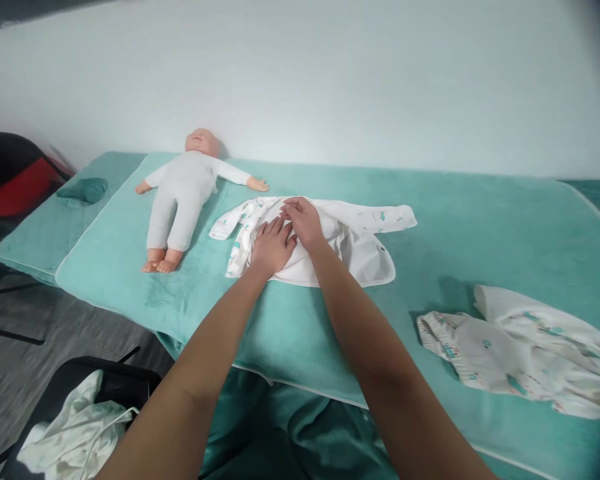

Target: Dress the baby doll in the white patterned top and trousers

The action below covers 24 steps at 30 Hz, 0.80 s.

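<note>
A small white baby shirt (353, 243) with teal prints lies spread on the teal blanket (480, 227), its sleeves out to both sides. My left hand (271, 245) rests flat on the shirt's left half, fingers stretched out. My right hand (303, 222) lies beside it, fingers curled down on the cloth near the collar. A baby doll (183, 193) in a white suit lies on its back to the left of the shirt, arms spread.
Printed white baby trousers (525, 357) lie crumpled at the right. A dark teal cloth (83, 190) sits at the far left edge. A black seat with white cloth (75, 430) is at lower left; a black and red chair (13, 177) stands further back.
</note>
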Available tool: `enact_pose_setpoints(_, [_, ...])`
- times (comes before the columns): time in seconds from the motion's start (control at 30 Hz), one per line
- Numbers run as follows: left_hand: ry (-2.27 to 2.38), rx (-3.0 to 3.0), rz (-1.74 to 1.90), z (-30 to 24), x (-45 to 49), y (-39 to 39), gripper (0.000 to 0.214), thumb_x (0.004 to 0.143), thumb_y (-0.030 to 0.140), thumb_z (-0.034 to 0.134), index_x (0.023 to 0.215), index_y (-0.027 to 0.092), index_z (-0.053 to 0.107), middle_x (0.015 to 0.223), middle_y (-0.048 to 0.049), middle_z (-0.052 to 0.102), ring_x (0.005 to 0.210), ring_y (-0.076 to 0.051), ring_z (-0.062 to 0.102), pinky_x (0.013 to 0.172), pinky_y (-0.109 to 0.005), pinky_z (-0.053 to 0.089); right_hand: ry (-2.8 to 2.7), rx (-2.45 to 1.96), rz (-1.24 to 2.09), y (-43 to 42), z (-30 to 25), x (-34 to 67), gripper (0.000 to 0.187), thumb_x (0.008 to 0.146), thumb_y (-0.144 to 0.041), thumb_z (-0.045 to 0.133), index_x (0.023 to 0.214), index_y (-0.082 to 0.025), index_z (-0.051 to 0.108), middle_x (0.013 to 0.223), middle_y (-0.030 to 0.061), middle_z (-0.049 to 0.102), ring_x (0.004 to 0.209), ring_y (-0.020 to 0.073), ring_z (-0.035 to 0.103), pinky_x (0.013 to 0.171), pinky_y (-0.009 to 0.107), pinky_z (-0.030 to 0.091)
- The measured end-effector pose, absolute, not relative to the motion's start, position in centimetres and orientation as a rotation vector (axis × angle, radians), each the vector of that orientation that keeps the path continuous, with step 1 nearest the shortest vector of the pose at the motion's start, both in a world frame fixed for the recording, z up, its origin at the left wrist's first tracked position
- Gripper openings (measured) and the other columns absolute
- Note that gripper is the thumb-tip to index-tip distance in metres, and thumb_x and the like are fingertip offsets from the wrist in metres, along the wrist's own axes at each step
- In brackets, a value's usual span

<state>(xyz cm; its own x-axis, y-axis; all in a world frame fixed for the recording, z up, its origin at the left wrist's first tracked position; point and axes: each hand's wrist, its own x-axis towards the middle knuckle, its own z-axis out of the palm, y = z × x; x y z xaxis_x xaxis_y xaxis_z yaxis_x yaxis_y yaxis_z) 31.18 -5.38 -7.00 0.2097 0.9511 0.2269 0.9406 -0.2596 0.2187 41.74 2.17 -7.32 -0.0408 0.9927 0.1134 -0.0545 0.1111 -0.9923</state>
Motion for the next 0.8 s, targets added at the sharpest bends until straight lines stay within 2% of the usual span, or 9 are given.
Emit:
enact_pose_setpoints(0.1, [1.899,2.413,0.637,-7.3,31.2,-5.5,0.037,0.103,0.029,0.043,0.132,0.019,0.063,0.148,-0.0098,0.061,0.140,-0.025,0.053,0.124,-0.044,0.034,-1.384,-1.137,1.080,1.9,-7.4,41.7,0.020,0.083,-0.029,0.056,0.100,-0.024,0.065,0.098,0.0013,0.073,0.089,0.0163,0.070,0.094,0.035,0.056])
enact_pose_setpoints(0.2, [1.945,2.434,0.704,-7.5,31.1,-6.0,0.027,0.101,0.025,0.046,0.114,0.016,0.068,0.126,-0.0119,0.072,0.120,-0.028,0.064,0.106,-0.044,0.046,-1.501,-1.254,0.988,2.2,-7.0,41.2,0.016,0.084,-0.025,0.056,0.097,-0.023,0.065,0.094,0.0001,0.074,0.086,0.0161,0.071,0.089,0.032,0.055])
enact_pose_setpoints(0.3, [1.969,2.453,0.706,-7.6,31.0,-6.6,0.023,0.100,0.023,0.046,0.104,0.017,0.069,0.104,-0.0111,0.074,0.103,-0.028,0.067,0.088,-0.042,0.049,-1.462,-1.508,1.009,3.1,-6.0,40.3,0.004,0.085,-0.025,0.059,0.085,-0.022,0.061,0.087,0.0006,0.075,0.074,0.0156,0.072,0.080,0.030,0.056])
enact_pose_setpoints(0.4, [1.940,2.451,0.764,-7.6,30.9,-7.1,0.023,0.100,0.021,0.046,0.103,0.018,0.069,0.095,-0.0097,0.074,0.095,-0.026,0.068,0.079,-0.038,0.048,-1.414,-1.666,1.033,3.9,-5.1,39.1,0.017,0.086,-0.023,0.059,0.069,-0.021,0.056,0.074,0.0031,0.075,0.058,0.0158,0.069,0.073,0.032,0.056])
enact_pose_setpoints(0.47, [1.952,2.399,0.826,-7.5,30.8,-7.2,0.022,0.099,0.020,0.047,0.099,0.018,0.069,0.092,-0.0090,0.075,0.092,-0.025,0.069,0.073,-0.036,0.047,-1.399,-1.689,1.015,3.9,-4.9,38.6,0.023,0.089,-0.022,0.055,0.066,-0.021,0.055,0.071,0.0040,0.074,0.055,0.0153,0.068,0.070,0.032,0.057])
enact_pose_setpoints(0.53, [1.963,2.326,0.887,-7.5,30.7,-7.3,0.019,0.097,0.020,0.049,0.097,0.019,0.069,0.089,-0.0079,0.075,0.087,-0.024,0.070,0.069,-0.034,0.045,-1.374,-1.663,1.012,3.6,-5.0,38.4,0.023,0.092,-0.023,0.053,0.069,-0.020,0.058,0.073,0.0042,0.074,0.057,0.0143,0.069,0.067,0.029,0.057])
enact_pose_setpoints(0.63, [1.901,2.252,0.942,-7.5,30.8,-7.4,0.019,0.096,0.021,0.051,0.103,0.019,0.068,0.085,-0.0048,0.076,0.079,-0.022,0.072,0.062,-0.033,0.043,-1.301,-1.507,1.196,3.1,-5.2,38.6,0.018,0.092,-0.026,0.059,0.076,-0.019,0.064,0.081,0.0049,0.075,0.065,0.0132,0.071,0.061,0.024,0.058])
enact_pose_setpoints(0.8, [1.749,2.209,1.086,-7.5,31.6,-8.0,0.023,0.097,0.021,0.050,0.112,0.022,0.068,0.082,0.0002,0.078,0.073,-0.019,0.072,0.059,-0.031,0.042,-1.199,-1.289,1.555,3.1,-4.4,38.8,0.013,0.082,-0.026,0.078,0.081,-0.018,0.068,0.089,0.0042,0.073,0.077,0.0118,0.070,0.061,0.019,0.057])
